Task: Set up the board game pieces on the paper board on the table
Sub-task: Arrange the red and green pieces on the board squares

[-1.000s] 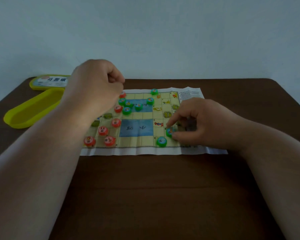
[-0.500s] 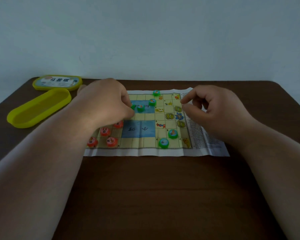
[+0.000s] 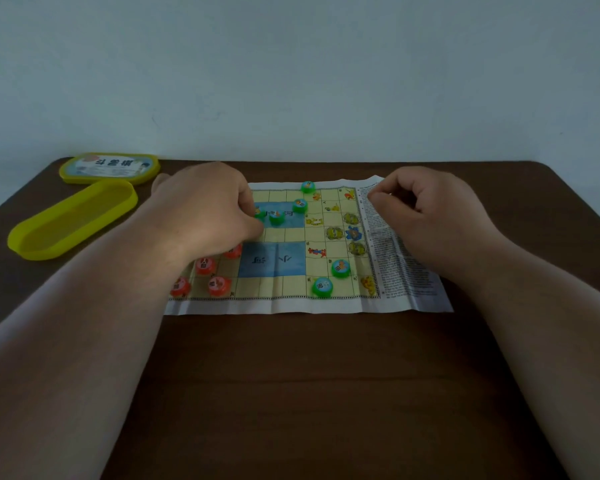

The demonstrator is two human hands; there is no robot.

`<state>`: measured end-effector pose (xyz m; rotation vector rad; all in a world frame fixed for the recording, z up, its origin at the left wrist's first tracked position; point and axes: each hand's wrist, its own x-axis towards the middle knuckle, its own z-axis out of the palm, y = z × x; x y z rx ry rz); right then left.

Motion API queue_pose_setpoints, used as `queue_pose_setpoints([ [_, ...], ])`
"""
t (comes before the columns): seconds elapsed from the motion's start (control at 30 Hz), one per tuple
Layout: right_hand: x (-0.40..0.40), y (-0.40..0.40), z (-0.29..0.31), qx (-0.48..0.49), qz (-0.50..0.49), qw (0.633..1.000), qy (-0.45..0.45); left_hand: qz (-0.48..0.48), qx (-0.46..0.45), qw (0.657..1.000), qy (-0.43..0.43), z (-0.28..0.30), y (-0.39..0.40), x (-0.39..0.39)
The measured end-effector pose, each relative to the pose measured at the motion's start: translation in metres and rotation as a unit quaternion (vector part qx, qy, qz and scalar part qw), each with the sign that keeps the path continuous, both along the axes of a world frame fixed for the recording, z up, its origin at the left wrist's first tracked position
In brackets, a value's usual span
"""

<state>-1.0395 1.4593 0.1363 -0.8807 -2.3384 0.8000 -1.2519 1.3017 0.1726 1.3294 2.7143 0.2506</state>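
The setup looks partway done. On the paper board [image 3: 293, 237], two green pieces [image 3: 340, 267] sit on squares at 5 o'clock, four more cluster toward 12, and red pieces [image 3: 205, 265] group at 8 o'clock. The left hand [image 3: 201, 211] curls over the middle cluster, its fingertips at a green piece [image 3: 260, 213]; whether it grips is hidden. The right hand [image 3: 430, 216] hovers at 2 o'clock, fingers curled, apparently holding nothing. Many printed animal squares remain uncovered.
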Motion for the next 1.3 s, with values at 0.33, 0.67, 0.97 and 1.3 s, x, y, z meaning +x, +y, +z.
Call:
queue_pose_setpoints([
  [0.33,0.000,-0.001,0.001,-0.002,-0.001,1.000,0.004,-0.074,0.072,0.992,-0.070,-0.008,0.004,0.016],
  [0.67,-0.002,-0.002,0.001,-0.003,-0.010,1.000,0.011,-0.161,0.052,0.982,-0.079,-0.020,0.009,0.035],
  [0.97,-0.005,-0.001,0.004,0.010,-0.031,0.999,0.033,0.010,0.174,0.983,-0.053,-0.001,-0.001,-0.013],
  [1.3,-0.032,-0.012,0.022,0.004,0.008,0.988,0.156,-0.042,0.044,0.998,-0.019,-0.009,0.005,-0.004],
])
